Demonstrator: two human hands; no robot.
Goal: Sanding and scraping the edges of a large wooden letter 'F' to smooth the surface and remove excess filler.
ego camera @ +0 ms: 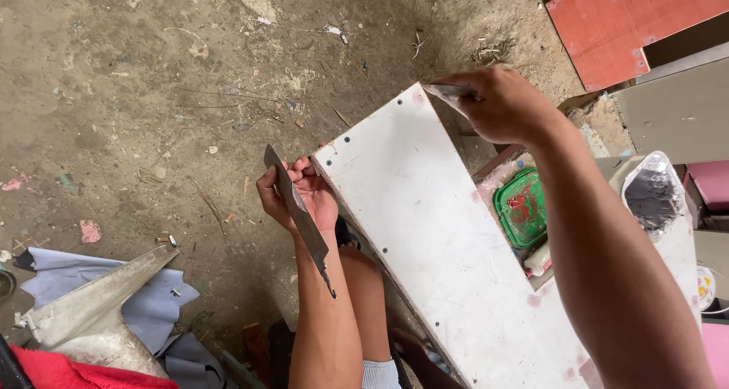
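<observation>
A long white board [440,245] is held tilted over the dirt floor [137,93], its long axis running from upper left to lower right. Its left edge is gripped by the left hand [300,195], together with a thin metal blade [300,218]. A flat scraper [448,91] is pinched by the right hand [501,100] at the top corner.

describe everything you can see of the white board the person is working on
The white board is a flat, painted panel that looks like wood, smudged with pink stains and dotted with small dark screw holes along its edges. It lies tilted across the person's knee, one corner pointing up the frame. The left hand, holding a thin metal blade, grips its left corner; the right hand presses a scraper at its top corner.
</observation>
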